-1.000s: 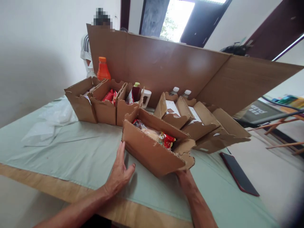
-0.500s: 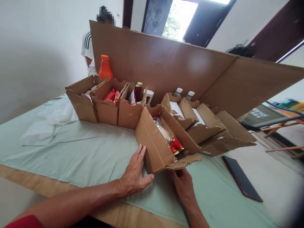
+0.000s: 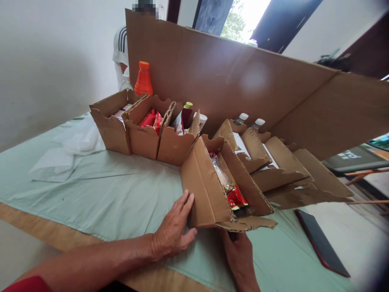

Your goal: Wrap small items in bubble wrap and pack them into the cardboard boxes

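Note:
A cardboard box (image 3: pixel 203 190) juts toward me from the row, holding red and clear packets (image 3: pixel 235 196). My left hand (image 3: pixel 172 231) rests against its left side with fingers stretched out and thumb apart. At the box's front lower edge, beneath the torn flap (image 3: pixel 249 224), my right hand (image 3: pixel 240 255) is curled around the cardboard; its fingertips are hidden. To the left stand further open cardboard boxes (image 3: pixel 174 148), one with red packets (image 3: pixel 152 119). More boxes (image 3: pixel 281 166) lean on the right, with white pieces inside.
Behind the boxes rises a tall cardboard panel (image 3: pixel 194 61), and a person in a white sleeve (image 3: pixel 120 44) is beyond its left end. An orange bottle (image 3: pixel 144 79) stands at the back. Clear plastic bags (image 3: pixel 54 164) lie left on the green cloth (image 3: pixel 121 194); a dark tablet-like object (image 3: pixel 322 243) lies right.
The whole view has shifted, so the boxes sit slightly further right in it. Both hands keep nearly the same places at the box.

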Action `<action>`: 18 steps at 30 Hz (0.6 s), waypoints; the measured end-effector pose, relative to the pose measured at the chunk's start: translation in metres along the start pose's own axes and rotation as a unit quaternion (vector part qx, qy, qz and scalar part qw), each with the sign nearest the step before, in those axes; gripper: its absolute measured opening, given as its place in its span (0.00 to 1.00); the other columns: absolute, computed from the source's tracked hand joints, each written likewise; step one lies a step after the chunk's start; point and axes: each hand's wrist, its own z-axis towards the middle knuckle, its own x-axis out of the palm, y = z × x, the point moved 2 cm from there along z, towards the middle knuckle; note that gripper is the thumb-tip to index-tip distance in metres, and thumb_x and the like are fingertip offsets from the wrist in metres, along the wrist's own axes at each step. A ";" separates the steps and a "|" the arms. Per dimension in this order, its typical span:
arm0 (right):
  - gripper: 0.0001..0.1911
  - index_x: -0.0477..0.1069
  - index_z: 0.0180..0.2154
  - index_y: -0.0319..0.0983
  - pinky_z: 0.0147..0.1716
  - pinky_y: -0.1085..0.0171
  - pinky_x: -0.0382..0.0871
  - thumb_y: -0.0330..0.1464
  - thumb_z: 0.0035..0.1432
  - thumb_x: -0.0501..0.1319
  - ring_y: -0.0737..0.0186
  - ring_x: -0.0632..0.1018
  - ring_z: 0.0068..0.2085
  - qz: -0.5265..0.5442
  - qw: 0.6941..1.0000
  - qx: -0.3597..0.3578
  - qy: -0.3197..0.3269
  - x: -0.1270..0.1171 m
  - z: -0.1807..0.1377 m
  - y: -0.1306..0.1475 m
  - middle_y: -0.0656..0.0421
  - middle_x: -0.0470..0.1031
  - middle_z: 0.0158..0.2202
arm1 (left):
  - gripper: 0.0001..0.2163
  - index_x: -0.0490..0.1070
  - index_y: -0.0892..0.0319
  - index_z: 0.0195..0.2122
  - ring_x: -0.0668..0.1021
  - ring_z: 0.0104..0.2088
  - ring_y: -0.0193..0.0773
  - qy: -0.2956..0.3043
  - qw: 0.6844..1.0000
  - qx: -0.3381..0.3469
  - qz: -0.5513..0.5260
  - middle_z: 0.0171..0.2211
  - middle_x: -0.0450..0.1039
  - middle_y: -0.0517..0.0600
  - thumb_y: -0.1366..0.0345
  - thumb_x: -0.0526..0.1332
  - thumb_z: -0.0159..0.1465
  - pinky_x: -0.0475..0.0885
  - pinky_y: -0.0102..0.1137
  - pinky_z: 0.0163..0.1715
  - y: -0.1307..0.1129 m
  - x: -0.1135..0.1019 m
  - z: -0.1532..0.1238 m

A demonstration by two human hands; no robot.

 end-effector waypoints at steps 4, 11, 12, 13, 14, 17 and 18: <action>0.23 0.78 0.33 0.41 0.30 0.55 0.78 0.54 0.49 0.64 0.45 0.83 0.33 -0.015 1.000 -0.027 -0.002 0.002 -0.002 0.004 0.50 0.84 0.33 | 0.45 0.41 0.56 0.76 0.49 0.76 0.54 0.002 1.000 0.002 -0.010 0.77 0.39 0.60 0.70 0.61 0.59 0.52 0.56 0.73 0.003 -0.007 0.002; 0.21 0.77 0.33 0.42 0.30 0.57 0.75 0.54 0.53 0.65 0.50 0.80 0.29 -0.003 0.998 -0.048 0.051 0.013 0.019 0.040 0.54 0.82 0.29 | 0.39 0.53 0.59 0.74 0.61 0.72 0.52 -0.044 0.999 -0.009 -0.006 0.74 0.55 0.60 0.69 0.60 0.59 0.61 0.51 0.71 0.014 -0.022 0.021; 0.21 0.77 0.32 0.42 0.30 0.58 0.73 0.54 0.53 0.64 0.51 0.79 0.29 0.005 0.997 -0.058 0.059 0.016 0.026 0.045 0.55 0.82 0.29 | 0.36 0.58 0.59 0.71 0.67 0.69 0.51 -0.069 0.997 -0.026 0.007 0.70 0.62 0.59 0.68 0.60 0.60 0.65 0.49 0.68 0.018 -0.027 0.026; 0.22 0.76 0.31 0.42 0.29 0.59 0.72 0.54 0.55 0.63 0.53 0.78 0.28 0.012 0.996 -0.066 0.064 0.019 0.032 0.049 0.55 0.81 0.27 | 0.31 0.64 0.59 0.68 0.73 0.65 0.52 -0.098 0.994 -0.047 0.021 0.66 0.69 0.59 0.66 0.61 0.61 0.68 0.49 0.66 0.022 -0.034 0.032; 0.23 0.75 0.30 0.42 0.29 0.60 0.71 0.55 0.56 0.62 0.55 0.77 0.27 0.020 0.995 -0.071 0.065 0.023 0.038 0.052 0.56 0.79 0.26 | 0.27 0.69 0.59 0.64 0.76 0.61 0.52 -0.127 0.989 -0.070 0.036 0.61 0.74 0.59 0.65 0.61 0.62 0.70 0.49 0.63 0.027 -0.041 0.038; 0.26 0.72 0.26 0.41 0.28 0.62 0.69 0.55 0.61 0.57 0.58 0.74 0.27 0.045 0.993 -0.084 0.072 0.033 0.042 0.060 0.58 0.74 0.23 | 0.19 0.74 0.59 0.56 0.80 0.53 0.52 -0.181 0.974 -0.121 0.062 0.51 0.79 0.59 0.62 0.60 0.64 0.73 0.50 0.57 0.040 -0.062 0.052; 0.25 0.72 0.27 0.41 0.28 0.62 0.70 0.54 0.62 0.57 0.57 0.75 0.27 0.054 0.991 -0.091 0.085 0.037 0.039 0.064 0.57 0.75 0.24 | 0.18 0.75 0.60 0.55 0.80 0.52 0.52 -0.186 0.972 -0.127 0.063 0.50 0.79 0.59 0.62 0.60 0.65 0.73 0.50 0.57 0.042 -0.067 0.055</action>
